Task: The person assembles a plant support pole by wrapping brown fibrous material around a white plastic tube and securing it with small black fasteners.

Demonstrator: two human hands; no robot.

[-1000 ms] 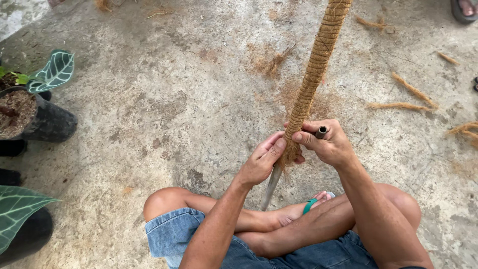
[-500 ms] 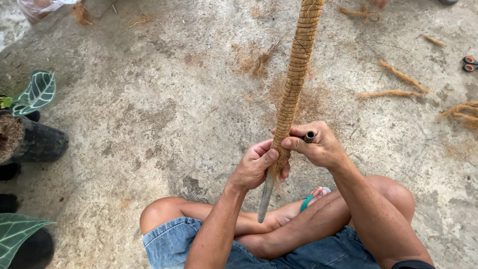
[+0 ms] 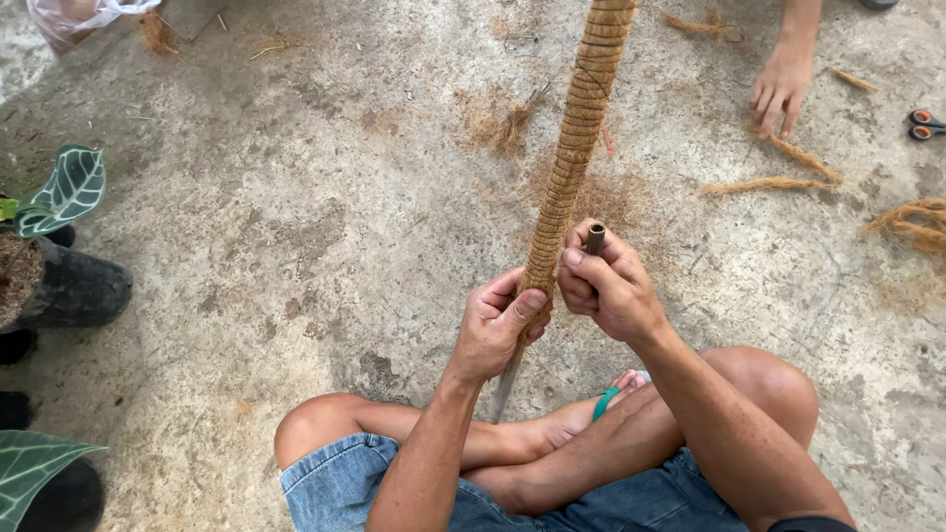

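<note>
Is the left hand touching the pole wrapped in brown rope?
Touching. The head view shows the left hand with its fingers curled around the lower end of the rope-wrapped pole, with no gap between them.

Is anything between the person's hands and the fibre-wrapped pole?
Nothing visible. The left hand grips the fibre-wrapped pole at the wrapping's lower end; the right hand touches it beside, holding a small dark tube. Another person's hand lies well apart.

clear plastic bag (image 3: 84,15), top-left corner
</note>
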